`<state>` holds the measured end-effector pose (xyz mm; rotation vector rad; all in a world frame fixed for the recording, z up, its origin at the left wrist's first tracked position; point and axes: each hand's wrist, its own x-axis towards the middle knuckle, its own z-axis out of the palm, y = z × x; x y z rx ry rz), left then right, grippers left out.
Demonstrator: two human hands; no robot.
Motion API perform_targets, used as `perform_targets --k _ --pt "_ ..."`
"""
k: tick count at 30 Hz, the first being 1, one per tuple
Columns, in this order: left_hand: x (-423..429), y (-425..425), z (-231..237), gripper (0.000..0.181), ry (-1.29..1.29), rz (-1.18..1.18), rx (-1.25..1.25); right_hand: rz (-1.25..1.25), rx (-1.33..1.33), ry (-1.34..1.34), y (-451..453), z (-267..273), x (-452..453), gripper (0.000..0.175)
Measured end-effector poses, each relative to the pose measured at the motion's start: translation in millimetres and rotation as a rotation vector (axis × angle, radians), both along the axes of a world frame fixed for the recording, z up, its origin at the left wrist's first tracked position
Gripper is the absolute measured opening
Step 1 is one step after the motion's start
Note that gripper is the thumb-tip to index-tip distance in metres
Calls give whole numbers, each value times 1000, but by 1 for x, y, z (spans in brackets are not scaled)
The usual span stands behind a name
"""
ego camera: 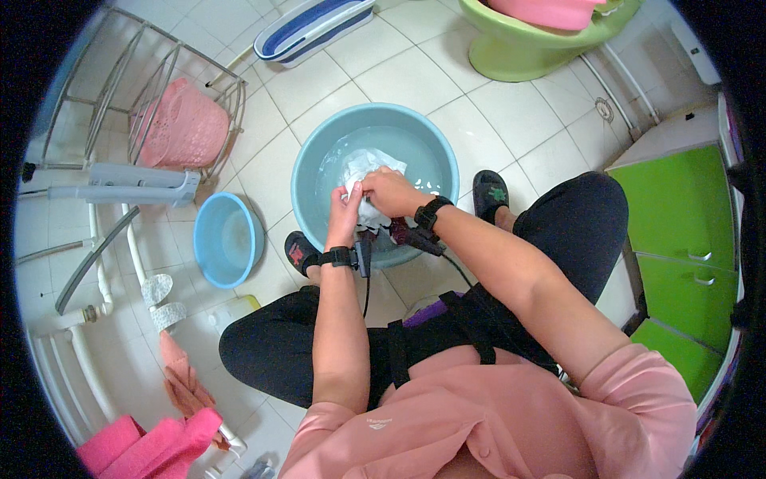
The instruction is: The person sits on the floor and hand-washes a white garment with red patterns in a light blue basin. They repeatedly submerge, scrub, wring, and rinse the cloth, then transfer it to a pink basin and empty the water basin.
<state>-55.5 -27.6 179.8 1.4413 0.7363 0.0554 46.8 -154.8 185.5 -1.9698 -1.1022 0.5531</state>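
A large round blue-grey plastic basin (375,111) with water in it stands on the tiled floor between my feet. Over its middle, my left hand (346,209) and my right hand (392,190) meet on a wet white cloth (374,160), pinching a fold of it between the fingers. The rest of the cloth hangs into the water below and behind the hands. Some dark patterned fabric (397,230) shows under my right wrist, partly hidden. A few white suds float to the right of the cloth. Black straps with small devices circle both wrists.
A smaller blue basin (224,239) sits left of the large one. Farther left are a metal rack (143,90), a pink basket (191,129) and white pipes (96,257). A folded blue-and-white tub (311,33) lies ahead, near a green pedestal (502,51). Green cabinets (676,209) line the right.
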Motion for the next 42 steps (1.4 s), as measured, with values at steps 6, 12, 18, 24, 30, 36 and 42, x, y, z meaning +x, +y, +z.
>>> perform_targets --k 6,12,18,24,30,36,42 --pt "6 19 31 25 23 -119 72 -44 201 394 -6 -13 25 31" --pt "16 24 91 20 -108 -168 53 -126 -62 69 -20 -40 22 95" --pt "16 15 165 17 -165 -225 41 -154 74 46 -6 -51 18 114" --pt "14 4 198 20 -261 -246 82 -181 243 7 15 -40 20 95" --pt "9 21 200 25 -363 -117 77 -144 104 429 5 -9 34 53" --pt "5 38 186 24 -435 -43 -87 -187 122 461 -23 29 42 44" --pt "7 55 138 25 -462 78 -295 -182 -6 477 -49 45 60 41"
